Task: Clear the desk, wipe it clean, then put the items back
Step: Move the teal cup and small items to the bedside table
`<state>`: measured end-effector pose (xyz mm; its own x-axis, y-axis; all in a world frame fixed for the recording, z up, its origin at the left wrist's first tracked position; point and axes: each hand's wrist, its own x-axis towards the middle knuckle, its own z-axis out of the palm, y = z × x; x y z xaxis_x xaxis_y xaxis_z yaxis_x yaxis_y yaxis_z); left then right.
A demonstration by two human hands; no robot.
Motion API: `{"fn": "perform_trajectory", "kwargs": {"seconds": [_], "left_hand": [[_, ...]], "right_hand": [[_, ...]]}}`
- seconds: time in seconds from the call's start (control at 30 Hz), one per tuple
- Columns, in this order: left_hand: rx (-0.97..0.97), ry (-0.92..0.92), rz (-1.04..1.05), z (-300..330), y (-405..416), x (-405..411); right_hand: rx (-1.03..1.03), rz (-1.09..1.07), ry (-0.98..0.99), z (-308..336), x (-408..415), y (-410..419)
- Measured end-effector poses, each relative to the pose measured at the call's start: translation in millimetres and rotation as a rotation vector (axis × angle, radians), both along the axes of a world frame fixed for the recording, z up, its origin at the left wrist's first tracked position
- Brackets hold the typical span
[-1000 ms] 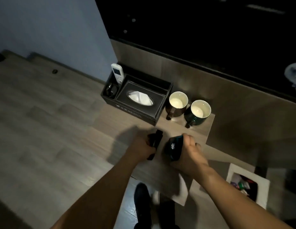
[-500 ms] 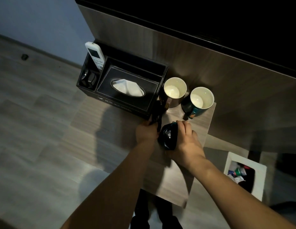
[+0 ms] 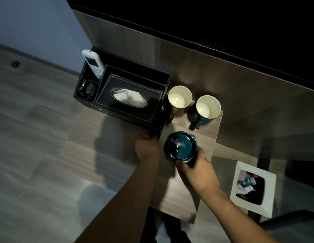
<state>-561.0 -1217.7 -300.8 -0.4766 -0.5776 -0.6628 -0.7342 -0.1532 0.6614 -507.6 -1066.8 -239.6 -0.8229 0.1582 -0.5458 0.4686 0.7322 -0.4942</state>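
desk (image 3: 117, 151) bears upright teal jar (image 3: 181, 146), right-hand (image 3: 196, 171) held.

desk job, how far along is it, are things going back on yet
Looks like the put-back stage, though no wiping shows. Already on the desk: the black organizer with tissues and the white remote, plus two mugs beside it. In hand: the right hand holds a dark teal dish over the desk; the left hand holds a dark object at the organizer's corner. Left: setting both down.
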Motion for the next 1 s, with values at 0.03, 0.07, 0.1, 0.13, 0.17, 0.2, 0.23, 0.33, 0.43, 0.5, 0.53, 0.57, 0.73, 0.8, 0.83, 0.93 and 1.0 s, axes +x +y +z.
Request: {"fn": "perform_trajectory", "kwargs": {"seconds": [0.03,0.07,0.1,0.13,0.17,0.2,0.23,0.33,0.43,0.5,0.53,0.57,0.73,0.8,0.83,0.93,1.0], "left_hand": [[-0.025,-0.006,-0.027,8,1,-1],[-0.054,-0.021,-0.050,14,0,-2],[-0.089,-0.027,-0.076,15,-1,-3],[-0.096,-0.035,-0.086,14,-1,-3],[-0.104,-0.039,-0.096,12,-2,-3],[-0.099,-0.043,-0.105,13,-3,-3],[-0.107,-0.045,-0.127,11,-4,-3],[-0.090,-0.050,-0.196,9,-11,-5],[-0.042,-0.054,-0.235,0,-18,-7],[-0.020,-0.061,-0.244,-6,-21,-7],[-0.017,-0.057,-0.248,-9,-22,-6],[-0.019,-0.053,-0.254,-11,-22,-7],[-0.016,-0.053,-0.283,-11,-22,-7],[-0.043,-0.054,-0.324,6,-19,-6],[-0.078,-0.066,-0.355,16,-20,-4],[-0.239,-0.108,-0.466,64,-22,8],[-0.319,-0.011,-0.548,108,-21,19]], "right_hand": [[0.010,0.005,-0.016,1,-2,-1],[0.011,0.003,-0.028,2,-4,-3],[0.011,0.003,-0.037,3,-7,-4],[0.015,0.003,-0.043,3,-9,-6],[0.016,0.002,-0.048,2,-12,-7],[0.015,-0.003,-0.047,2,-15,-9],[0.009,-0.013,-0.044,1,-17,-10],[-0.035,-0.053,-0.040,-1,-24,-13],[-0.063,-0.072,-0.025,-3,-30,-15],[-0.070,-0.081,-0.005,-3,-33,-17],[-0.075,-0.088,0.003,-3,-34,-18],[-0.084,-0.092,0.009,-3,-34,-18],[-0.138,-0.118,-0.013,-2,-33,-17],[-0.130,-0.100,-0.068,6,-33,-14],[-0.111,-0.078,-0.093,13,-32,-12],[-0.068,0.007,-0.038,54,-26,-8],[-0.064,0.055,0.047,96,-17,-1]]}}
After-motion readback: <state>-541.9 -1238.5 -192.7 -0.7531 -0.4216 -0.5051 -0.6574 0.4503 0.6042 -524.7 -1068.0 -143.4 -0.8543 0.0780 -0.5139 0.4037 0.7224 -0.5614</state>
